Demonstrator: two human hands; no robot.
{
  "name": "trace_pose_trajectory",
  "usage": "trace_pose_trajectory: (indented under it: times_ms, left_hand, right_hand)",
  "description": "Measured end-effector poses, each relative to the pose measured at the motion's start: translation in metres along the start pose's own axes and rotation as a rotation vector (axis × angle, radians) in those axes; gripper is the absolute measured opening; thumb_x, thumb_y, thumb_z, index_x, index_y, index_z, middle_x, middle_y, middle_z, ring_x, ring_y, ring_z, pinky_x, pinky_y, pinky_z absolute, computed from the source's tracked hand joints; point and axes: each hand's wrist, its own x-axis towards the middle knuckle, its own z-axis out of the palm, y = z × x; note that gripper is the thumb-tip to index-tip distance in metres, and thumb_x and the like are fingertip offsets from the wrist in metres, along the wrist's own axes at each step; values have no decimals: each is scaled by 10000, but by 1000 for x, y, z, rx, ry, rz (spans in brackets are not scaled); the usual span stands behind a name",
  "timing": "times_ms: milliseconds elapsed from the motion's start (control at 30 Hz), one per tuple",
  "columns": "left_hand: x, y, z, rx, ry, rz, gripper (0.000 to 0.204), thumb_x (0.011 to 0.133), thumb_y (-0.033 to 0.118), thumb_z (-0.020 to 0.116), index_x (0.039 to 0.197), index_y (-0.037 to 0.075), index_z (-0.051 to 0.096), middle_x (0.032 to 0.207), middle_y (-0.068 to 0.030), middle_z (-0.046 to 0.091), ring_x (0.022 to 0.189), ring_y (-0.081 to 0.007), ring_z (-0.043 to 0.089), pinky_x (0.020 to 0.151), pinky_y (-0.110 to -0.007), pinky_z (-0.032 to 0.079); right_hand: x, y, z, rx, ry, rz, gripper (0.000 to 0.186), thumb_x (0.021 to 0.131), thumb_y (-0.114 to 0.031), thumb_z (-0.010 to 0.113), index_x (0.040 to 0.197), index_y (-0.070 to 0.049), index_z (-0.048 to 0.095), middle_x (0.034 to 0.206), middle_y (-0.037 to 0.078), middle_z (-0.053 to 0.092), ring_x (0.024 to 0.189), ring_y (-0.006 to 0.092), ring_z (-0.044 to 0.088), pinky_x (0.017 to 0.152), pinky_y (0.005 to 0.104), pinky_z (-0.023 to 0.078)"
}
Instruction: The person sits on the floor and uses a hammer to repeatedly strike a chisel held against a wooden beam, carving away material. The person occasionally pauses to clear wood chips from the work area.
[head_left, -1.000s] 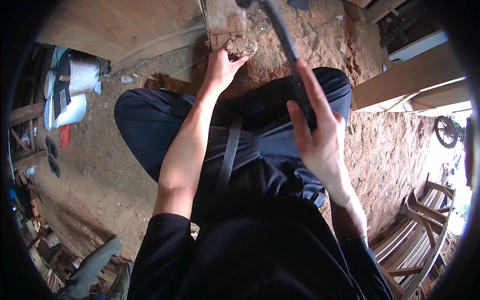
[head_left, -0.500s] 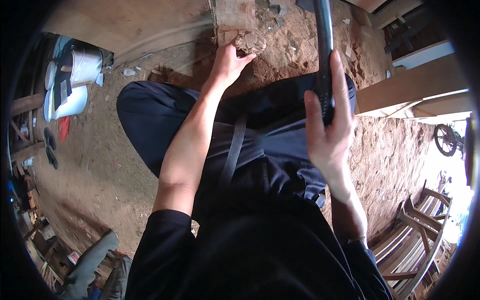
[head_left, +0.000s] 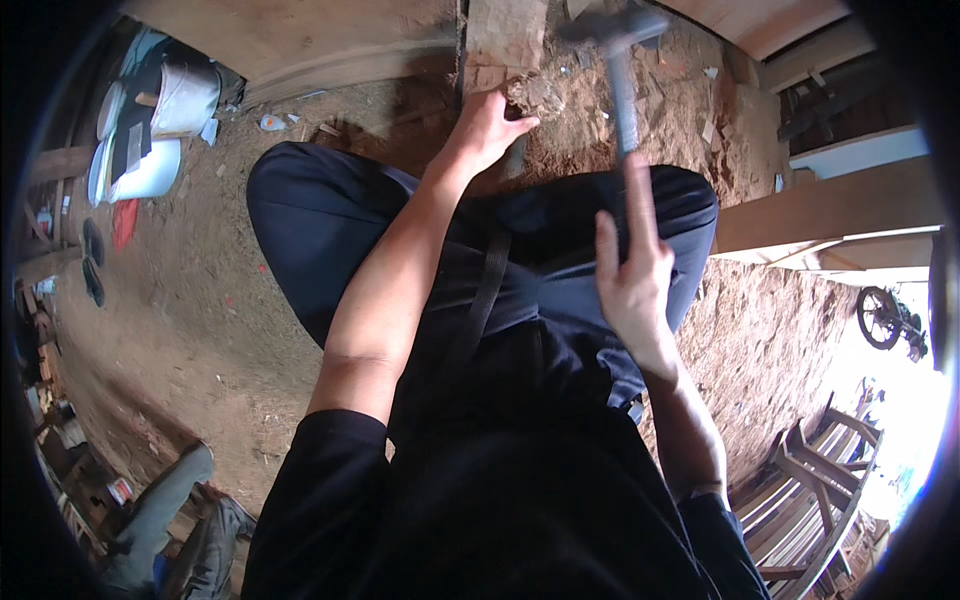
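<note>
Upper centre: left hand, fingers gripping rough brown chunk. Right of centre: right hand grasping hammer, head blurred.

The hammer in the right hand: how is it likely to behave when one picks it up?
The hammer is probably head-heavy, since its broad, dark head sits at the far end of a slim handle. It should feel stiff, as the handle looks straight, though blurred. The crosswise head would probably resist rolling.
</note>
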Motion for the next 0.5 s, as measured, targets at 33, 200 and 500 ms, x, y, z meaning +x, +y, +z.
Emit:
trace_pose_trajectory:
  times_ms: [33, 200, 500]
  left_hand:
    - [1, 0, 2, 6, 1, 10, 454, 901, 201, 811, 1293, 16, 675, 1185, -198, 756, 1130, -347, 726, 963, -426, 562]
    - [0, 0, -4, -97, -104, -103, 459, 901, 163, 807, 1310, 12, 664, 1220, -210, 740, 1169, -351, 707, 989, -425, 549]
    - [4, -7, -2, 64, -97, -59, 434, 901, 205, 812, 1246, -29, 690, 1178, -242, 744, 1135, -341, 721, 968, -436, 548]
  right_hand:
    - [-5, 5, -7, -11, -138, 105, 689, 997, -24, 624, 1631, -103, 368, 1408, 265, 627, 921, 401, 761, 806, 469, 626]
    - [13, -16, -31, 31, -118, 125, 637, 994, -5, 622, 1597, -86, 436, 1519, 248, 550, 1290, 359, 643, 1048, 445, 549]
    - [0, -11, -24, 40, -414, 401, 682, 992, -7, 629, 1622, -106, 388, 1487, 240, 569, 1099, 367, 740, 880, 448, 622]
